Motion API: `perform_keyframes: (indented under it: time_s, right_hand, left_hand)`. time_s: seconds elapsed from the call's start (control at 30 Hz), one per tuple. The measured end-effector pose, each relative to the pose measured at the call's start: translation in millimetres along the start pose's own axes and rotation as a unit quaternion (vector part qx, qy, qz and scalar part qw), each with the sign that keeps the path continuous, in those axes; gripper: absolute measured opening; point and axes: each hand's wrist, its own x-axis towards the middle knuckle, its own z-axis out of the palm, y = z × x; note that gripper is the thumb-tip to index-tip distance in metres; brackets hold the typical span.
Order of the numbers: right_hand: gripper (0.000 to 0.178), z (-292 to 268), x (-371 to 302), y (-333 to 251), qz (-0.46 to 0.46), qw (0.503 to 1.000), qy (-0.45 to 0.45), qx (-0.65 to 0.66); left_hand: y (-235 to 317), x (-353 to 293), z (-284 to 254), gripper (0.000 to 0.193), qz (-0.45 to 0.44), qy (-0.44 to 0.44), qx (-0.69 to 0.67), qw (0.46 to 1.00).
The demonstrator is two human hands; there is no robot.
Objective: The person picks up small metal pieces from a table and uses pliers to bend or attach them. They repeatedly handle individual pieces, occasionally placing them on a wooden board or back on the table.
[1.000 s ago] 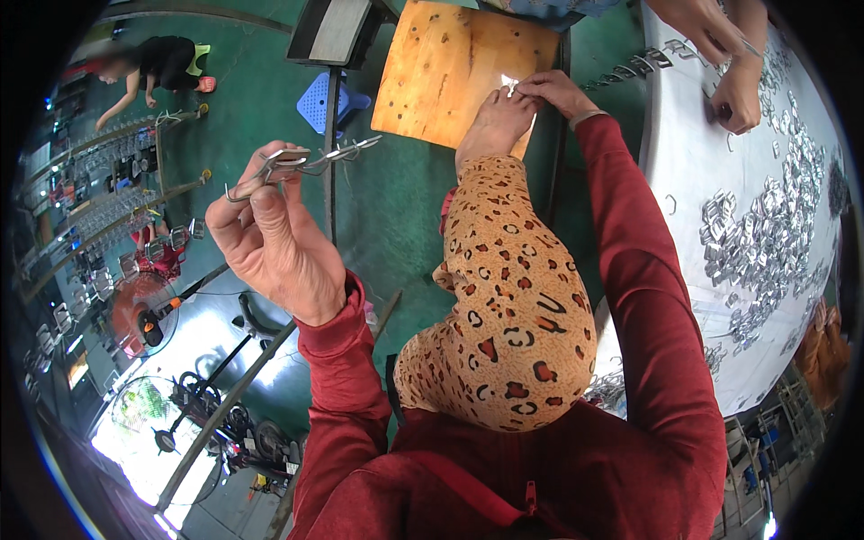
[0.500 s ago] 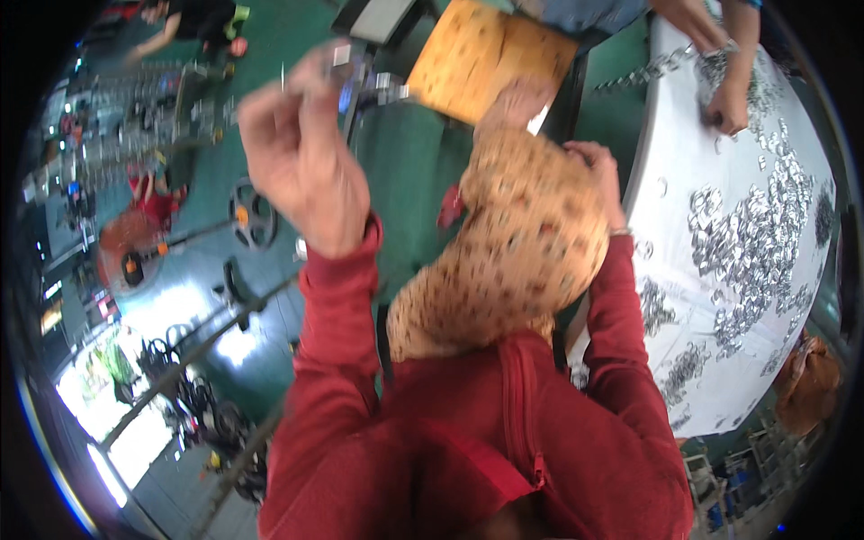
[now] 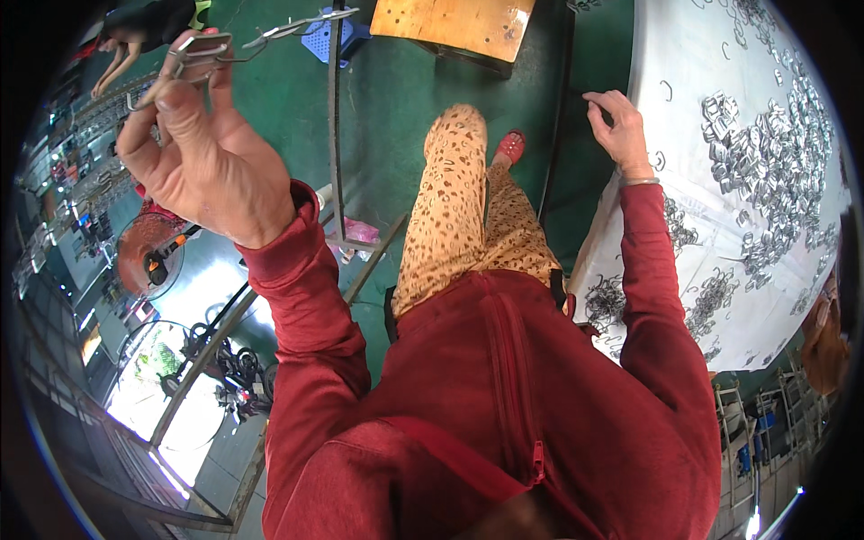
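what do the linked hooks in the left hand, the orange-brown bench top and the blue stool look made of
Linked hooks: likely metal, smooth and silvery; thin bent pieces hold their shape and glint, though the alloy is unclear. Bench top: apparently wood, perhaps varnished, with dark knots and some sheen. Blue stool: probably moulded plastic, evenly coloured, top perforated.

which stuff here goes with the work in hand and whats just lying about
Seems part of the work:
- linked metal pieces, held in the left hand
- loose metal pieces heaped on the white table
- right hand, empty, near the table's edge

Apparently just around:
- wooden-topped stand
- blue plastic stool
- pink bag-like item
- motorbikes
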Motion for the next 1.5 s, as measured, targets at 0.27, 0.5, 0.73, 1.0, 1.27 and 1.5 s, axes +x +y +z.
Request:
perform_keyframes:
  time_s: [0.27,0.5,0.73,1.0,1.27,1.5]
  right_hand:
    - [0.008,-2.0,7.4,-1.9,-0.011,0.999,0.019,0.025]
    - [0.008,-3.0,10.1,-1.8,-0.022,0.999,-0.011,0.027]
    - [0.008,-1.2,10.8,-4.6,-0.026,1.0,-0.01,0.012]
    - [0.008,3.4,9.4,-3.2,-0.022,0.999,0.009,-0.021]
    - [0.022,58.6,16.3,-2.6,0.265,0.962,-0.047,0.052]
    - [0.071,205.6,60.4,-20.6,0.468,0.442,0.045,0.764]
  left_hand:
    - [-12.6,4.0,0.0,0.015,-0.02,0.03,-0.001,0.999]
    - [-27.2,-3.2,-13.7,0.016,-0.026,0.042,-0.018,0.999]
    - [-23.0,-1.8,-13.6,0.017,-0.033,0.042,-0.033,0.998]
    - [-20.0,11.2,-6.1,0.016,-0.031,0.006,-0.083,0.996]
    - [-35.3,49.4,-2.3,0.014,-0.041,-0.031,-0.108,0.993]
    - [-56.9,57.1,-20.5,0.009,-0.03,-0.141,-0.044,0.989]
